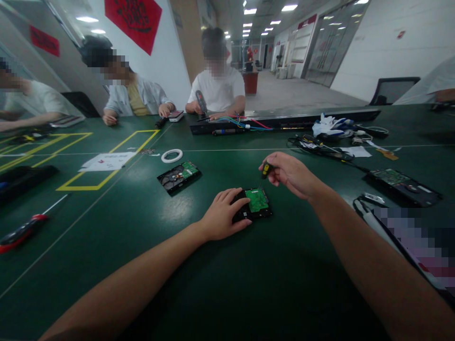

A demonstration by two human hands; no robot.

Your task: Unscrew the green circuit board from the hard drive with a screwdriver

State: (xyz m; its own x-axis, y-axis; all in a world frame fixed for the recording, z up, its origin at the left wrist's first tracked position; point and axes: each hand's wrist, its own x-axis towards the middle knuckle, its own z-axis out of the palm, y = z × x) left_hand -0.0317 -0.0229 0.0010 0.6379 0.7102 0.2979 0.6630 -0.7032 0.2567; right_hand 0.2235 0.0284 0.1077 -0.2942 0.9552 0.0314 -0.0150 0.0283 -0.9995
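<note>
A hard drive (263, 213) with a green circuit board (258, 201) facing up lies on the table before me. My left hand (224, 214) grips it from the left, fingers over the far edge and thumb along the near edge, covering its left part. In my right hand (284, 174) is a black-and-yellow screwdriver (267, 169), pinched by the handle. Its thin shaft points down to the far right part of the board; whether the tip sits in a screw is too small to tell. A second hard drive (179, 177) with small loose pieces on it lies farther left.
A red-and-black screwdriver (24, 231) lies at left, a tape roll (172, 156) and white paper (106, 161) beyond. Right are another drive (401, 184), cables (316, 148) and gloves (332, 127). A long black panel (295, 122) lies across the back, where co-workers sit.
</note>
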